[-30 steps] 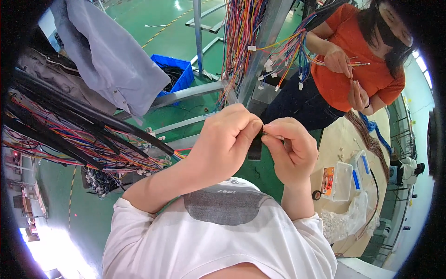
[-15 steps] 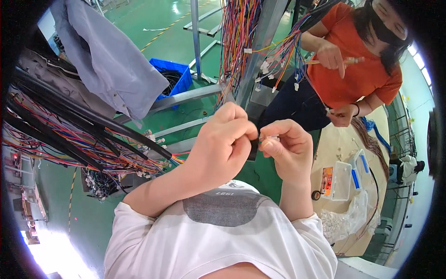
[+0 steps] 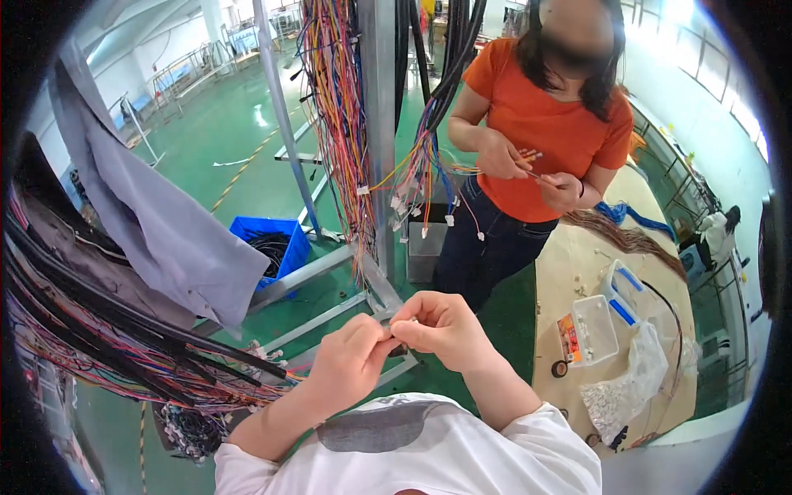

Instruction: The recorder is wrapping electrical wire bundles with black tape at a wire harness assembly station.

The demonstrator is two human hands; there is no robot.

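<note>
My left hand [image 3: 351, 355] and my right hand [image 3: 441, 330] meet at chest height, fingertips touching. Between the right thumb and forefinger I pinch a small whitish plastic connector [image 3: 410, 320], mostly covered by the fingers. The left fingers are closed in a pinch against it; whatever they hold is hidden. Beyond my hands, a bundle of coloured wires [image 3: 334, 107] hangs along a metal post [image 3: 379, 132]. White connectors [image 3: 404, 202] dangle from wire ends beside the post.
Facing me, a person in an orange shirt [image 3: 549, 124] holds thin wires. At right, a wooden table [image 3: 553, 445] bears a clear box [image 3: 596, 330] and a bag of small white parts [image 3: 627, 384]. Black-sleeved cables [image 3: 148, 338] and a grey jacket [image 3: 157, 206] hang left, near a blue crate [image 3: 293, 256].
My view has tilted up, and both hands now appear lower, pressed closer together. The other person stands more upright, with both hands brought together at the wires.
</note>
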